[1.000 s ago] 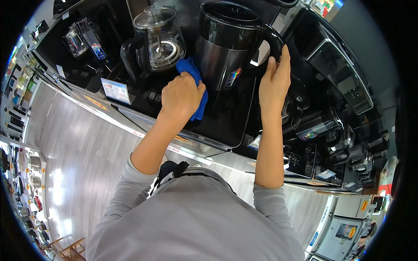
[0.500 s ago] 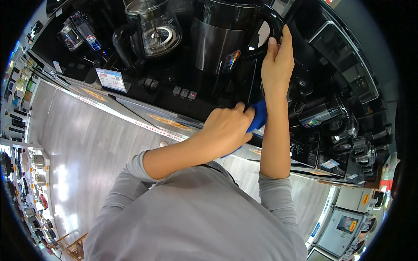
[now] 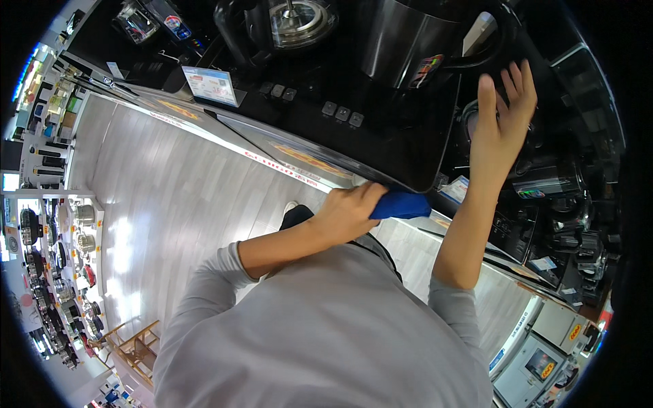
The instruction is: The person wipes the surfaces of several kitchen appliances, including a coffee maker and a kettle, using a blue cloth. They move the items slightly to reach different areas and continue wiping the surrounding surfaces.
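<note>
My left hand [image 3: 348, 214] grips a blue cloth [image 3: 403, 205] by the front right corner of a glossy black appliance base [image 3: 401, 139]. My right hand [image 3: 505, 126] is raised with its fingers spread. It hovers empty, just below the black handle [image 3: 502, 44] of a dark steel kettle [image 3: 407, 41] and apart from it. The kettle stands on the base, behind a row of small square buttons [image 3: 342, 114]. Left of it is a glass kettle [image 3: 306, 26] with a metal filter inside; its top is cut off by the view.
A price card [image 3: 212, 87] stands on the front left of the display counter. More dark kettles [image 3: 549, 182] line its right side. Across the wood-look floor [image 3: 183, 183] are shelves of cookware [image 3: 64, 234] and a wooden chair [image 3: 139, 347]. White appliances [image 3: 537, 364] stand at lower right.
My right hand has come off the kettle's handle and opened. My left hand has drawn the blue cloth to the counter's front edge. The whole view has shifted, moving the kettles up and right.
</note>
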`<state>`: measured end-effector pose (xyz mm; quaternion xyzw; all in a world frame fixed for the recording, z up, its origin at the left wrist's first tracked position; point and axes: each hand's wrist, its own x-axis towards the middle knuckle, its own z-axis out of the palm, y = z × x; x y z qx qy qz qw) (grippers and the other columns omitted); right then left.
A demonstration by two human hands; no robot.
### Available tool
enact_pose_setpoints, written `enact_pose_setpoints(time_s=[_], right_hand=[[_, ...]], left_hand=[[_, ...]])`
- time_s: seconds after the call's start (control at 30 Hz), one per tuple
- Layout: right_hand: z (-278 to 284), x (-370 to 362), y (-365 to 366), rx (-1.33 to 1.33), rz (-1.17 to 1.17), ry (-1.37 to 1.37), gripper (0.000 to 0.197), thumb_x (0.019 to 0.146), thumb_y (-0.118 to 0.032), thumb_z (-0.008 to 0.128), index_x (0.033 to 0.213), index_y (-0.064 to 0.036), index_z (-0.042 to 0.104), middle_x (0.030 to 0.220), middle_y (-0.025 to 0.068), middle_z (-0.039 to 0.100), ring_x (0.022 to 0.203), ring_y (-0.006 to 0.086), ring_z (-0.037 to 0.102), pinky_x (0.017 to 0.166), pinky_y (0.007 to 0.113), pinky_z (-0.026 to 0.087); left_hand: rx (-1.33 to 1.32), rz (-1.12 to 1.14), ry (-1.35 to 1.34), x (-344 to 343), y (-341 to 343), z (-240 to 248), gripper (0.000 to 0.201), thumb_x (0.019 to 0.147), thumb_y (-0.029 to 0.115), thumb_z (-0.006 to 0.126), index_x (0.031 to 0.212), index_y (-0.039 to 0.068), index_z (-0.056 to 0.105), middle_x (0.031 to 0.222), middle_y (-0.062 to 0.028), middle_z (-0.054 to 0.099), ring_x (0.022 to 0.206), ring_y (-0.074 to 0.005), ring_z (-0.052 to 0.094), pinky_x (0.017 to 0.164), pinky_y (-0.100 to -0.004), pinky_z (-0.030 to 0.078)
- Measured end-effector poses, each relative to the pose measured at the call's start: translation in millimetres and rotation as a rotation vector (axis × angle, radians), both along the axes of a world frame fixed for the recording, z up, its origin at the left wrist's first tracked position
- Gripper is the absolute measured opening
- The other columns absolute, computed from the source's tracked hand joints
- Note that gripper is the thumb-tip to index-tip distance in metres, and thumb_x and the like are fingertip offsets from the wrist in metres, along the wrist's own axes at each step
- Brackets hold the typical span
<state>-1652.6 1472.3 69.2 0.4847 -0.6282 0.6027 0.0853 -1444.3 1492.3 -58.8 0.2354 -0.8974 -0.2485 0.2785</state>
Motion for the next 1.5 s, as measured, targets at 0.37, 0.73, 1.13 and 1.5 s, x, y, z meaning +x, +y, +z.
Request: enact_pose_setpoints(time_s=[0.37,0.73,1.13,1.5], right_hand=[[-75.5,86.8,71.0,0.01,-0.092,-0.169,0.04,0.09,-0.007,0.059,0.126,-0.0014,0.043,0.137,0.016,0.043,0.12,0.0239,0.049,0.096,0.034,0.04],[-84.6,226.5,24.4,-0.15,0.07,-0.087,0.029,0.078,0.008,0.056,0.106,-0.0006,0.053,0.124,0.0196,0.046,0.118,0.0301,0.046,0.101,0.039,0.036],[-185.7,319.0,-46.8,0.541,0.282,-0.3,0.061,0.081,-0.01,0.067,0.136,-0.0044,0.039,0.136,0.0216,0.038,0.124,0.0384,0.04,0.103,0.043,0.035],[-202.2,322.1,-40.7,0.525,-0.031,-0.082,0.071,0.07,-0.013,0.075,0.132,-0.0066,0.041,0.124,0.0204,0.048,0.11,0.0402,0.052,0.092,0.045,0.044]], left_hand=[[0.241,0.621,0.166,107.2,-75.1,-18.5,0.041,0.067,0.017,0.078,0.102,0.004,0.062,0.083,-0.0166,0.068,0.071,-0.0308,0.068,0.065,-0.0354,0.055],[0.518,0.919,0.485,219.9,-188.3,-38.9,0.04,0.081,0.02,0.072,0.108,-0.004,0.055,0.097,-0.0164,0.065,0.084,-0.0243,0.063,0.077,-0.0329,0.051],[0.97,0.57,0.544,201.8,-155.6,-80.0,0.051,0.09,0.017,0.064,0.133,0.0,0.04,0.123,-0.0118,0.053,0.111,-0.022,0.051,0.099,-0.0326,0.038],[1.13,0.167,0.329,199.9,-126.6,-68.0,0.047,0.098,0.031,0.054,0.133,0.002,0.045,0.13,-0.0121,0.051,0.118,-0.0201,0.048,0.101,-0.0323,0.035]])
